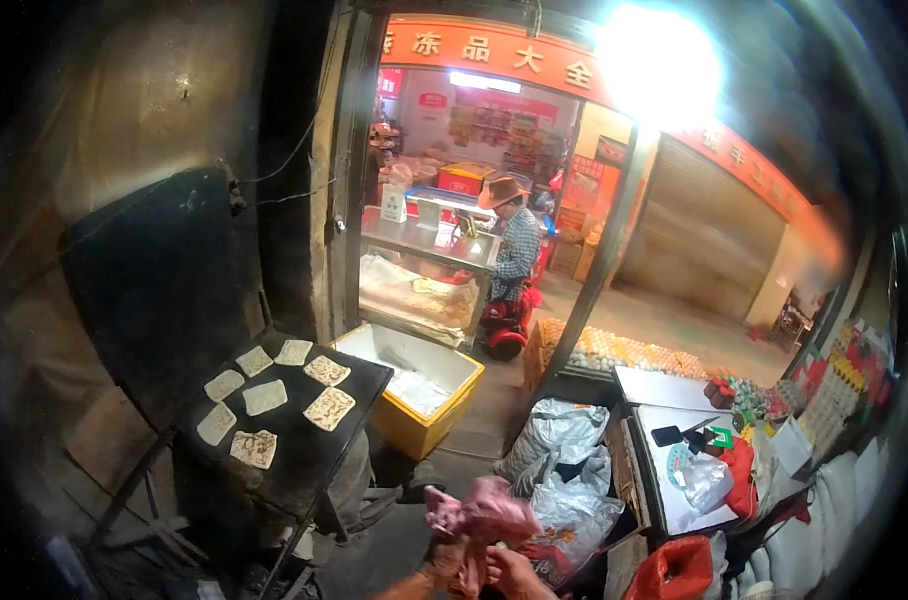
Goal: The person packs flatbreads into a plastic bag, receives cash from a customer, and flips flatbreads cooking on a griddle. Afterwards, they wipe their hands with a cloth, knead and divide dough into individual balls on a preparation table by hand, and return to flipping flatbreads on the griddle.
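I see both hands — left hand (444,568), right hand (514,572) — gripping a pink plastic bag (482,518) beside the dark griddle (304,450) of flatbreads (329,408) — shopfront beyond.

Two bare hands, left hand (444,568) and right hand (514,572), with bare forearms; no sleeves or gloves visible.

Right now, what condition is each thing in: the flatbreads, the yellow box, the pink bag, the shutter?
Flatbreads: laid flat on the dark griddle, some browned.
Yellow box: open, lid off.
Pink bag: crumpled, held in both hands.
Left hand: gripping the bag.
Right hand: gripping the bag.
Shutter: rolled down.
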`<action>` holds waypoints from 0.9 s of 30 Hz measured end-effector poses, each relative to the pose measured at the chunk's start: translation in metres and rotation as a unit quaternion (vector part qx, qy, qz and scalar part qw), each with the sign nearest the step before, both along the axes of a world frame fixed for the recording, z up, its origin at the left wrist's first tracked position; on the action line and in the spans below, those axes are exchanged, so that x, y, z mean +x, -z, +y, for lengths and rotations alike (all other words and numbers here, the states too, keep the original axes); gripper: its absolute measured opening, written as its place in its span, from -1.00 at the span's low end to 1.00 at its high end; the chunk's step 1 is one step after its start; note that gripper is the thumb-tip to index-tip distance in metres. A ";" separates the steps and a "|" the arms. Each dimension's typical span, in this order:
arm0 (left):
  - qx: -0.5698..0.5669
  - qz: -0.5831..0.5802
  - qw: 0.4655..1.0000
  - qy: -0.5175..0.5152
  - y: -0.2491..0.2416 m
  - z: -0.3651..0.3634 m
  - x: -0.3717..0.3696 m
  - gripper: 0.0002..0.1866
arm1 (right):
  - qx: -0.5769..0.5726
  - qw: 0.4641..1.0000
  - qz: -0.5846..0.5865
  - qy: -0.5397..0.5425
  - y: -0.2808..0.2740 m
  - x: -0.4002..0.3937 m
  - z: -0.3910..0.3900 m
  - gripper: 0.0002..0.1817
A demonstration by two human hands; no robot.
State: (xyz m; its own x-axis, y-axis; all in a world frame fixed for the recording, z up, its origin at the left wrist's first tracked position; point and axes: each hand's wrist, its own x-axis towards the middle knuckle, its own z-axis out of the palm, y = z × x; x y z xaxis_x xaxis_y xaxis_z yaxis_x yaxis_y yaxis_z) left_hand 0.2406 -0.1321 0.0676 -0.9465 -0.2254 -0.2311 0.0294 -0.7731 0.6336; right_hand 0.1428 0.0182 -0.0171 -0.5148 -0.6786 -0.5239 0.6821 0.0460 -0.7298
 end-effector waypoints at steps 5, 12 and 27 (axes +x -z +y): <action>0.108 0.043 0.992 0.041 -0.019 -0.005 0.000 -0.37 | -0.157 0.977 -0.018 0.146 -0.073 0.016 0.004 -0.17; 0.288 0.079 0.937 0.183 -0.073 0.003 0.012 -0.43 | -0.139 0.989 -0.025 0.036 -0.058 0.038 0.004 -0.26; -0.005 -0.139 0.990 -0.023 0.011 -0.009 0.012 -0.43 | -0.076 0.920 0.361 0.134 -0.105 0.043 -0.015 -0.35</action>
State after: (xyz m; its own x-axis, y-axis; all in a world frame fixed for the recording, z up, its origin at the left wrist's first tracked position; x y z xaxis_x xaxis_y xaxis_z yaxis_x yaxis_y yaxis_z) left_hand 0.2531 -0.1407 0.0565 -0.8346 -0.2710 -0.4797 -0.1122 -0.7689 0.6295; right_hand 0.1857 0.0029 0.0878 -0.8514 -0.5130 0.1095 -0.0100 -0.1928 -0.9812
